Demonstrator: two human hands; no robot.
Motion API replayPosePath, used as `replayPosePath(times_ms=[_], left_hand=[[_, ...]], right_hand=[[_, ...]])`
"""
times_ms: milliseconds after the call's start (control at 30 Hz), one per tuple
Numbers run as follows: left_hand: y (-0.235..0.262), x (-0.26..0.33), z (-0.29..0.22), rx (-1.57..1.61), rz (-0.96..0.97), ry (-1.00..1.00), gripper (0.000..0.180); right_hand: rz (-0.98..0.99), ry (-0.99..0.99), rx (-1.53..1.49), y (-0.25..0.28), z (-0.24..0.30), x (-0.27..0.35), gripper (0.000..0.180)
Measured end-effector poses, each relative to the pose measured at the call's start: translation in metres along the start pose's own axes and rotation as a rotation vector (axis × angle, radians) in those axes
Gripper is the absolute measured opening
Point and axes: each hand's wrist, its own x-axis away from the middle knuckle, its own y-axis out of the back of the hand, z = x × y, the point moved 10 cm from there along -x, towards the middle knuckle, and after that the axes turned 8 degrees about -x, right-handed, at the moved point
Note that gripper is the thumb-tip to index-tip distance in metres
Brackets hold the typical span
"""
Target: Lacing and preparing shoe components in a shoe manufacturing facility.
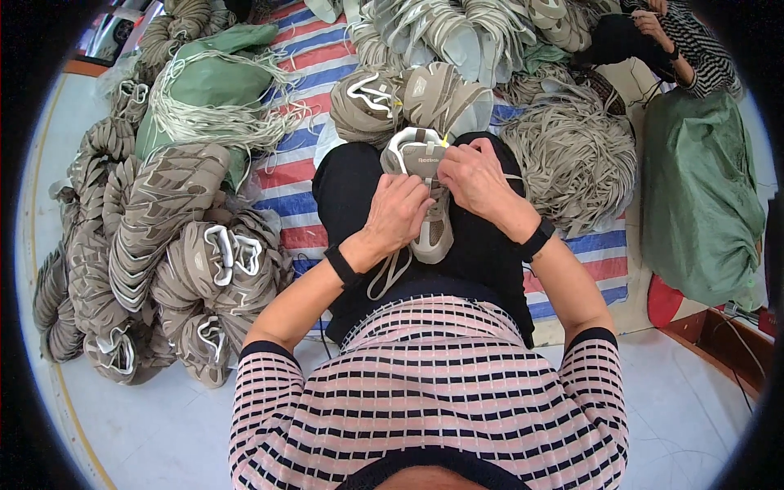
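A beige shoe upper [419, 152] with white trim lies on my lap, over black trousers [349, 184]. My left hand [398, 214] grips its lower part, and a loop of flat beige lace [389, 273] hangs below that hand. My right hand [472, 180] pinches the upper's right side near the lacing, fingers closed on the material. Both wrists wear black bands.
Stacks of beige shoe uppers [155, 237] fill the left. A heap of loose beige laces [572, 155] lies right of my lap on a striped sheet [282, 175]. Green sacks [698, 204] stand right and upper left. Another person's hands [653, 24] are at the top right.
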Motion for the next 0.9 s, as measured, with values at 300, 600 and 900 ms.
replayPosePath(times_ms=[300, 600, 900], left_hand=[[0.001, 0.003, -0.003, 0.085, -0.059, -0.002, 0.014], [-0.002, 0.01, -0.001, 0.154, -0.011, 0.002, 0.014], [-0.002, 0.016, -0.006, 0.188, 0.052, -0.031, 0.014]], right_hand=[[0.041, -0.133, -0.12, -0.014, -0.013, -0.002, 0.005], [-0.002, -0.313, -0.48, -0.022, -0.031, 0.005, 0.016], [-0.245, -0.103, -0.239, 0.016, -0.022, -0.015, 0.035]])
